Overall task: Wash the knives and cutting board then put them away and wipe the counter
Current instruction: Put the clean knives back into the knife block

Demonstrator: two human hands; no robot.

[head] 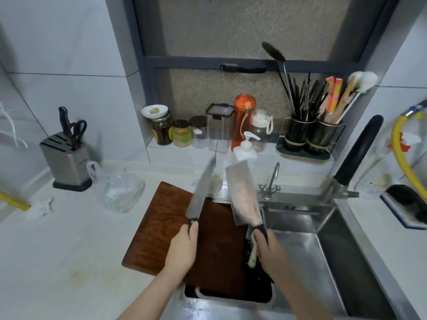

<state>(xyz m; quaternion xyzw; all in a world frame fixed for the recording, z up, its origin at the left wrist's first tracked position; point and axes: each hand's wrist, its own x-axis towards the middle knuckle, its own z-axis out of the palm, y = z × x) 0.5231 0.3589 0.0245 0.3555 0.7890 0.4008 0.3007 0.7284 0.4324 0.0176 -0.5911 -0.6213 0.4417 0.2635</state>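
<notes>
My left hand (182, 247) grips the handle of a long chef's knife (200, 192), blade pointing up and away over the cutting board. My right hand (268, 249) grips the dark handle of a broad cleaver (243, 195), blade raised and smeared with residue. Both blades stand side by side without touching. The dark wooden cutting board (161, 227) lies partly on the white counter (69, 250) and partly over the left end of the steel sink (328, 239). A knife block (65, 162) with scissors in it stands at the back left.
A soap pump bottle (246, 148) stands behind the knives, beside a small tap (271, 181). A tall black faucet (355, 153) rises at the sink's right. Jars line the window ledge, with a utensil caddy (307, 135) to their right. A clear plastic bag (120, 192) and a crumpled cloth (41, 207) lie on the counter.
</notes>
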